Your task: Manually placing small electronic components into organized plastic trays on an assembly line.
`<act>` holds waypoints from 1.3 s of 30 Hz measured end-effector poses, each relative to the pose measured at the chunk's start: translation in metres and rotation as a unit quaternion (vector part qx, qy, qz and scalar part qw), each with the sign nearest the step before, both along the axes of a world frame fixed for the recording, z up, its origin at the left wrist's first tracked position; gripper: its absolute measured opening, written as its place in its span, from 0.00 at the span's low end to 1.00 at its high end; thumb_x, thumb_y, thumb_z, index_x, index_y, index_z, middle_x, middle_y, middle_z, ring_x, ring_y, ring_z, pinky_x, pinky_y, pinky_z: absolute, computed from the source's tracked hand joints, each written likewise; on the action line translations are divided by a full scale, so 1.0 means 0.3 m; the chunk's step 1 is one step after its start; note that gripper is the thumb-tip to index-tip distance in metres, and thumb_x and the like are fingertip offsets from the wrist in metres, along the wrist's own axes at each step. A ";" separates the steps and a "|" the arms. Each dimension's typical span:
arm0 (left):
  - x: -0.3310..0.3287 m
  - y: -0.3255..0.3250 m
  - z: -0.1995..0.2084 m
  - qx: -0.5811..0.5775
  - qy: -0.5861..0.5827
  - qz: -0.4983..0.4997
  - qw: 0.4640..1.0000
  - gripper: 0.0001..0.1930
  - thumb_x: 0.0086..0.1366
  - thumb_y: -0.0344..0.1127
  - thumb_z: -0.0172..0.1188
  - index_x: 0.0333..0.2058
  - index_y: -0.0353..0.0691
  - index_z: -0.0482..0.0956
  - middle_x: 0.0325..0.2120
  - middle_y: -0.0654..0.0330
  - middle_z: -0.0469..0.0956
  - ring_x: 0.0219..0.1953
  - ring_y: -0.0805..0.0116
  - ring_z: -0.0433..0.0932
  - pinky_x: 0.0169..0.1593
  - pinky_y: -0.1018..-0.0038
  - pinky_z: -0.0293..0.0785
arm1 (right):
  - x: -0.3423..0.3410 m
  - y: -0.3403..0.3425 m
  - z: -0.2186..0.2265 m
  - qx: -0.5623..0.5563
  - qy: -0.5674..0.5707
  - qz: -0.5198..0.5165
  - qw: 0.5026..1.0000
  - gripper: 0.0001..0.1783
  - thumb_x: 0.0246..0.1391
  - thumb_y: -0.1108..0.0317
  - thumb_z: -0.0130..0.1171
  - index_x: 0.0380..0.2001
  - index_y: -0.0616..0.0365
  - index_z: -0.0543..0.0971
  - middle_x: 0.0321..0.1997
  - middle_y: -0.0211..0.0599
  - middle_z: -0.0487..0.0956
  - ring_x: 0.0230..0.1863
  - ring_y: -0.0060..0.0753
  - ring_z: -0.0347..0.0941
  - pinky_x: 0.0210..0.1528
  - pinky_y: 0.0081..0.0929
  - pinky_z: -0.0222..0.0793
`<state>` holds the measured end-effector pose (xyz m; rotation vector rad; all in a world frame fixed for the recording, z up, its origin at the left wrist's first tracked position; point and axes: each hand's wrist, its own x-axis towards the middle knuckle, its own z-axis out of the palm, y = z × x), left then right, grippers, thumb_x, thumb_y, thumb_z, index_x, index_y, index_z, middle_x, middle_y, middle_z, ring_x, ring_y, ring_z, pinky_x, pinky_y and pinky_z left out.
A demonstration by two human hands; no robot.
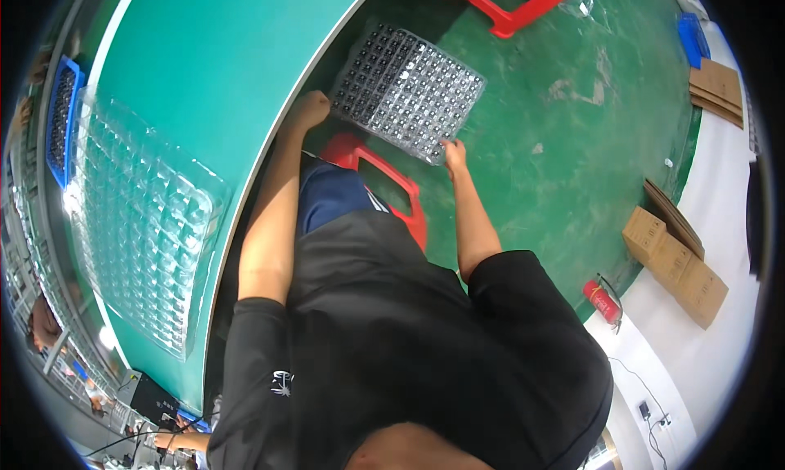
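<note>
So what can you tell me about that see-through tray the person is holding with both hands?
The tray is a roughly square sheet of clear, thin-looking moulded plastic, formed into a grid of small pockets, most with something dark in them; what fills them is too small to tell. It is held tilted over the green floor beside the table edge, above a red stool. The left hand grips its near-left edge, and the right hand pinches its lower corner. Nothing else touches it.
</note>
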<state>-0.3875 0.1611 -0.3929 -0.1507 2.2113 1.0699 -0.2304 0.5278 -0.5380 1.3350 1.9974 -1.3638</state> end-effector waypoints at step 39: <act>0.034 0.052 -0.382 -0.013 -0.082 0.188 0.979 0.35 0.57 0.40 0.55 0.64 0.38 0.61 0.60 0.44 0.66 0.63 0.50 0.65 0.63 0.59 0.60 | -0.058 0.025 0.241 -0.355 0.091 -0.160 0.916 0.35 0.41 0.90 0.43 0.57 0.58 0.65 0.52 0.43 0.75 0.48 0.42 0.76 0.50 0.51 0.79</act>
